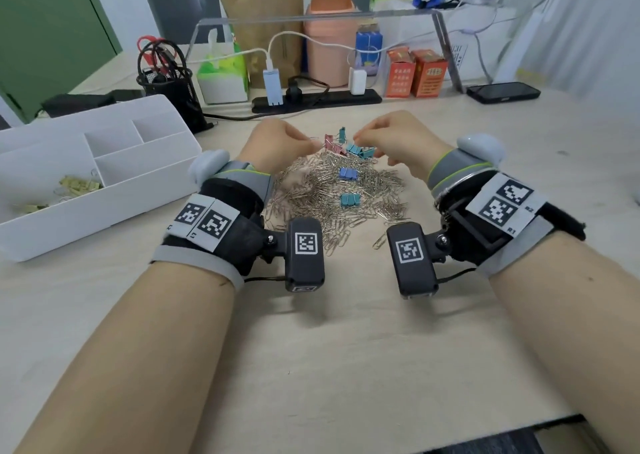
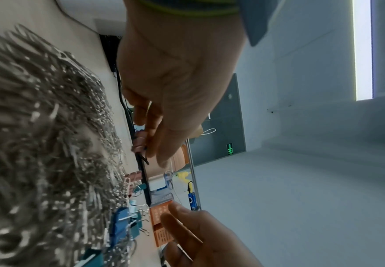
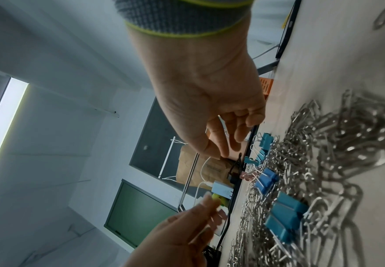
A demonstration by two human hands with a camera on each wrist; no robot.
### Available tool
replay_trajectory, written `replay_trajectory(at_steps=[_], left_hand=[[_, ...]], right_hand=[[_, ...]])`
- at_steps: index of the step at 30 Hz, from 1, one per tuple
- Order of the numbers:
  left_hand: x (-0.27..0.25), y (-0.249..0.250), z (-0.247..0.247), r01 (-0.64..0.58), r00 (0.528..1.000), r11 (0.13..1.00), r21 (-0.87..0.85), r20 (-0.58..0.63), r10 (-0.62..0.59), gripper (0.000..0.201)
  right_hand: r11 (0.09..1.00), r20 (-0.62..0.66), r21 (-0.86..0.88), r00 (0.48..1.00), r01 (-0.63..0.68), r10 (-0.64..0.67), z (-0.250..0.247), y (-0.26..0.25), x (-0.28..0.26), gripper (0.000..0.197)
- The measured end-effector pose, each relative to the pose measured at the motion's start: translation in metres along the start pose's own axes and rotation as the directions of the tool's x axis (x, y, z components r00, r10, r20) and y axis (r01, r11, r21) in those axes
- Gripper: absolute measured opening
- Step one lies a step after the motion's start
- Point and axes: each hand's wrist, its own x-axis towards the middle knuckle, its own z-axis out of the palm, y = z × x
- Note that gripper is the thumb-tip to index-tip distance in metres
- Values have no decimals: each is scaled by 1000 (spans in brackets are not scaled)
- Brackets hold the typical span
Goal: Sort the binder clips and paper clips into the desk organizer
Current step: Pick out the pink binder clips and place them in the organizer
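Note:
A heap of silver paper clips (image 1: 332, 194) lies mid-table with binder clips on it: pink (image 1: 329, 142), teal (image 1: 359, 151), blue (image 1: 348, 173) and another teal (image 1: 349, 200). My left hand (image 1: 310, 142) is curled at the heap's far left edge and seems to pinch the pink binder clip (image 2: 139, 142) by its wire handle. My right hand (image 1: 360, 139) hovers over the teal clips (image 3: 265, 142) with its fingers (image 3: 237, 137) loosely bent and nothing between them. The white desk organizer (image 1: 114, 197) stands to the left, with yellow binder clips (image 1: 78, 185) in its front compartment.
Behind the heap runs a black power strip (image 1: 363, 98) with chargers and cables. A mesh pen cup (image 1: 173, 86) stands by the organizer's far corner. Two orange boxes (image 1: 415, 72), a pink bin (image 1: 329, 38), a tissue box (image 1: 223, 76) and a phone (image 1: 504, 91) line the back.

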Motion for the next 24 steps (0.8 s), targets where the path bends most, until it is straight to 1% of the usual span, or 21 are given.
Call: replay_trajectory(at_steps=[2, 5, 7, 9, 11, 14, 16, 19, 21, 24], left_hand=[[6, 3, -2, -54, 993, 993, -102, -106, 43, 23], [16, 8, -2, -109, 981, 977, -184, -181, 76, 14], [21, 8, 1, -103, 983, 964, -244, -174, 61, 6], [28, 6, 5, -94, 987, 953, -289, -150, 51, 11], [33, 5, 8, -95, 989, 954, -285, -134, 58, 18], [40, 2, 12, -93, 991, 960, -263, -113, 65, 25], [43, 0, 13, -69, 993, 961, -269, -115, 39, 27], [47, -4, 13, -23, 993, 958, -286, -115, -10, 31], [47, -7, 12, 3, 994, 954, -299, -102, -35, 36], [45, -12, 11, -1, 997, 960, -281, -72, -21, 44]], right_hand=[[1000, -36, 9, 999, 13, -12, 2, -2, 7, 23], [999, -93, 38, 995, 32, -28, 6, -3, 19, 22], [998, -108, 47, 994, 33, -28, 9, -2, 26, 21], [999, -102, 37, 994, 27, -23, 10, -2, 34, 21], [999, -83, 1, 996, 34, -34, 13, -2, 41, 22], [993, 12, -99, 998, 69, -68, 21, -6, 51, 22], [977, 80, -198, 995, 76, -62, 27, -9, 56, 23], [947, 150, -311, 988, 81, -36, 29, -12, 59, 29], [935, 178, -342, 984, 90, -30, 29, -11, 60, 29], [929, 180, -358, 983, 92, -28, 26, -11, 57, 30]])
